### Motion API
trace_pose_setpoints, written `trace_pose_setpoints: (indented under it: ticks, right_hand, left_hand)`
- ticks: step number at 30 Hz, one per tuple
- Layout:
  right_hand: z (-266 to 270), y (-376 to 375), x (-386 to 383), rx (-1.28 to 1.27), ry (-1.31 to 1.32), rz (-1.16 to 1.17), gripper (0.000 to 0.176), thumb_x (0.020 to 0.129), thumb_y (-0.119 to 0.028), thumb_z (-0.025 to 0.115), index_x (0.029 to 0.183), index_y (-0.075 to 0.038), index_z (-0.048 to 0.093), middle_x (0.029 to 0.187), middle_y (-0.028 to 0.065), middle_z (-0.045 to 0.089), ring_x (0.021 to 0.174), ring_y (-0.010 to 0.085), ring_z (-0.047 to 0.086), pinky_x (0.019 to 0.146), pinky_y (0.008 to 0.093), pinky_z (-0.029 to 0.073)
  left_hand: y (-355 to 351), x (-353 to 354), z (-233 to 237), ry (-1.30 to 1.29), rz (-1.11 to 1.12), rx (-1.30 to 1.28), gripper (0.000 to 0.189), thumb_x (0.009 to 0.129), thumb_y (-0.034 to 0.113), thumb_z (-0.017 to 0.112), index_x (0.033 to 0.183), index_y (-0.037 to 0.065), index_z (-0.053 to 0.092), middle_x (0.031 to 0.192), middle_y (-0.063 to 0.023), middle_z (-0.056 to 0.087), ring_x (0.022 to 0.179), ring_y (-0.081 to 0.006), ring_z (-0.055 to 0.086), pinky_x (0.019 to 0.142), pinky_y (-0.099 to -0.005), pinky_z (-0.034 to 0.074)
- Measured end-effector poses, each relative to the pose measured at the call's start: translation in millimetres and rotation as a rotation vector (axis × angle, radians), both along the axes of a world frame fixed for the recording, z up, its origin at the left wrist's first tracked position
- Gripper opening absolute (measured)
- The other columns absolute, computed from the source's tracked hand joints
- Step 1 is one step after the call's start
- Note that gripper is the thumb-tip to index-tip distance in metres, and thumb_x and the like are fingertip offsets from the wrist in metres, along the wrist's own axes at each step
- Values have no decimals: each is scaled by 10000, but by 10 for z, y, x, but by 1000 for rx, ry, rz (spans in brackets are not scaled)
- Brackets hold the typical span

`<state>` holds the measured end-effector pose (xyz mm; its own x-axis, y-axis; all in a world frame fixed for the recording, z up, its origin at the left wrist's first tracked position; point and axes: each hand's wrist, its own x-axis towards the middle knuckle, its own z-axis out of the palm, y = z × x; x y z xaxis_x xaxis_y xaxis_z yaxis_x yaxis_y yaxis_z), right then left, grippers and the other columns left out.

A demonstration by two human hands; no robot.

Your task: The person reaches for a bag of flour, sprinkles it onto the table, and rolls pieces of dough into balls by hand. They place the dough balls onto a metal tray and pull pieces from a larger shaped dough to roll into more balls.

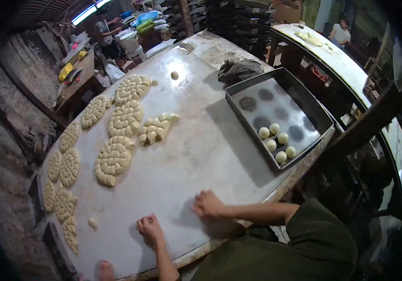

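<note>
Resting knuckles-up on the pale tabletop point(187, 154): left hand point(150, 228) and right hand point(208, 204), each curled with fingers pressed together, anything underneath hidden. Near the left hand, a small dough lump point(92, 222). Farther off, spiralled clusters of dough pieces point(114, 159) and a metal tray point(257, 80) holding round dough balls point(271, 144) in its near corner.

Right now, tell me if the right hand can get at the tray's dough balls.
Probably yes: only bare table separates the right hand from the tray, and the dough balls lie uncovered.
</note>
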<state>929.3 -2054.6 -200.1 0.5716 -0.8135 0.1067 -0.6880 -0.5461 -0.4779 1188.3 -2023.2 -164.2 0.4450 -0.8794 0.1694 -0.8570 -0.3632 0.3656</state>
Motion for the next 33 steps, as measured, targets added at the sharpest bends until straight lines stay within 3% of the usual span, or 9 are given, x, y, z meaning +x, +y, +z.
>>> trace_pose_setpoints:
  ticks: [6, 10, 12, 13, 16, 19, 21, 27, 33]
  right_hand:
    - [59, 692, -1036, -144, 61, 180, 233, 828, -250, 547, 938, -47, 569, 840, 128, 570, 863, 284, 537, 766, 402, 445]
    - [679, 222, -1981, 771, -290, 449, 310, 796, -155, 598, 1055, -3, 525, 825, 165, 606, 756, 318, 597, 692, 394, 473]
    - [1235, -286, -2567, 818, -420, 193, 317, 784, -160, 647, 1073, -57, 566, 909, 128, 633, 808, 253, 621, 727, 374, 495]
    - [1222, -500, -2811, 467, -597, 84, 271, 783, -172, 655, 1012, -47, 582, 893, 114, 626, 803, 250, 613, 712, 360, 493]
    - [1156, -1580, -3568, 163, -400, -438, 159, 801, -157, 657, 890, -30, 617, 838, 111, 612, 815, 240, 602, 666, 346, 484]
    - [467, -1877, -3690, 368, -620, -403, 180, 838, -221, 623, 906, -54, 628, 876, 116, 640, 863, 266, 608, 683, 343, 483]
    - [272, -1873, -3759, -368, 43, -454, 250, 893, -295, 548, 928, -61, 630, 924, 136, 653, 881, 317, 611, 712, 360, 481]
    - [494, -1894, -3811, 75, -470, -836, 197, 898, -232, 518, 915, -51, 596, 808, 164, 582, 794, 397, 547, 688, 424, 461]
    - [266, -1733, -3684, -46, -123, -293, 235, 829, -169, 592, 1039, -64, 597, 1029, 174, 555, 894, 368, 558, 780, 398, 471]
  left_hand:
    - [29, 28, 108, -88, 30, 383, 209, 824, 189, 608, 934, 15, 571, 1002, -120, 525, 923, -268, 518, 833, -390, 445]
    - [-426, -777, 593, 1029, 52, 575, 263, 873, 138, 577, 1084, -16, 550, 996, -92, 585, 895, -148, 565, 787, -270, 465]
    - [-830, -1355, 666, 1076, -261, 519, 252, 904, 140, 547, 1083, -38, 556, 1011, -99, 594, 917, -153, 571, 831, -277, 467]
    - [-1050, -1782, 752, 1217, -323, 451, 268, 889, 89, 553, 1122, -43, 530, 1038, -102, 583, 951, -157, 561, 836, -286, 469]
    - [-1812, -3299, 1088, 959, -906, 471, 357, 792, 98, 636, 1107, -26, 523, 1065, -104, 569, 965, -184, 558, 839, -300, 460]
    - [-2289, -4116, 837, 401, -1177, 218, 381, 709, 164, 663, 1043, 43, 522, 993, -150, 517, 969, -302, 520, 852, -371, 432]
    - [-2397, -4405, 680, 306, -1214, 198, 373, 697, 168, 655, 1025, 51, 521, 984, -166, 500, 977, -343, 506, 853, -399, 429]
    - [-2485, -4711, 289, -190, -1168, 382, 388, 734, 42, 580, 1101, -29, 475, 1111, -228, 493, 1061, -425, 487, 907, -459, 423]
    - [-2232, -3760, 1051, 431, -1198, -79, 516, 781, 119, 641, 1243, 5, 442, 1228, -186, 493, 1174, -323, 462, 1007, -409, 357]
